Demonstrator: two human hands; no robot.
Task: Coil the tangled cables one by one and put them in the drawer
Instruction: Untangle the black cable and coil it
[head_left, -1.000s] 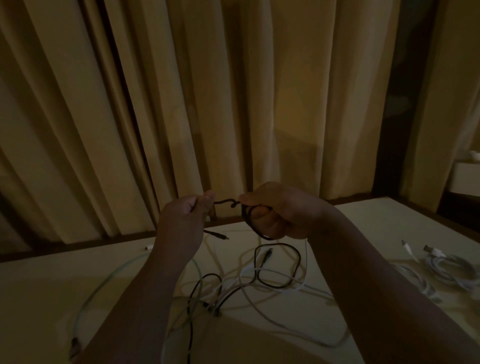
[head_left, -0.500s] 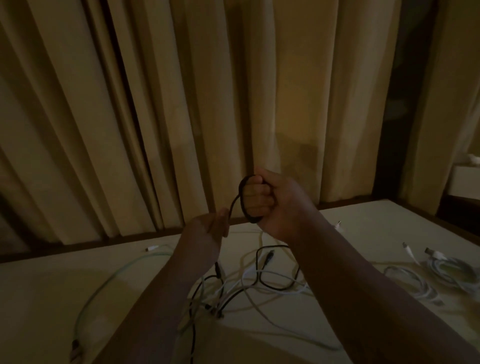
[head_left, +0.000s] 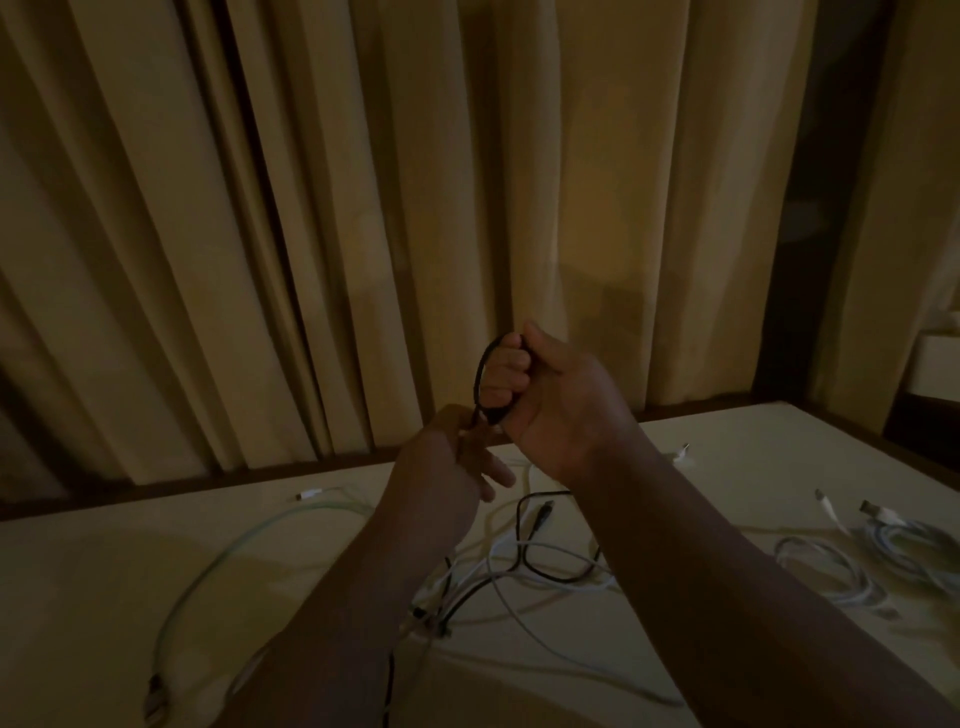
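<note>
A thin black cable (head_left: 481, 375) is wound in a small loop around the curled fingers of my right hand (head_left: 556, 400), raised above the table. Just below it, my left hand (head_left: 447, 467) pinches the same cable where it leaves the loop. The rest of the black cable (head_left: 524, 561) trails down into a tangle of white and black cables (head_left: 488, 577) on the pale table (head_left: 104, 587). No drawer is in view.
A long pale green cable (head_left: 218, 566) arcs across the table's left side. Loosely bundled white cables (head_left: 857, 566) lie at the right. Beige curtains (head_left: 363, 208) hang close behind the table's far edge. A pale box (head_left: 940, 364) sits at far right.
My right hand has turned upright with the black loop around its fingers. My left hand dropped lower and moved in under the right hand, feeding the cable along.
</note>
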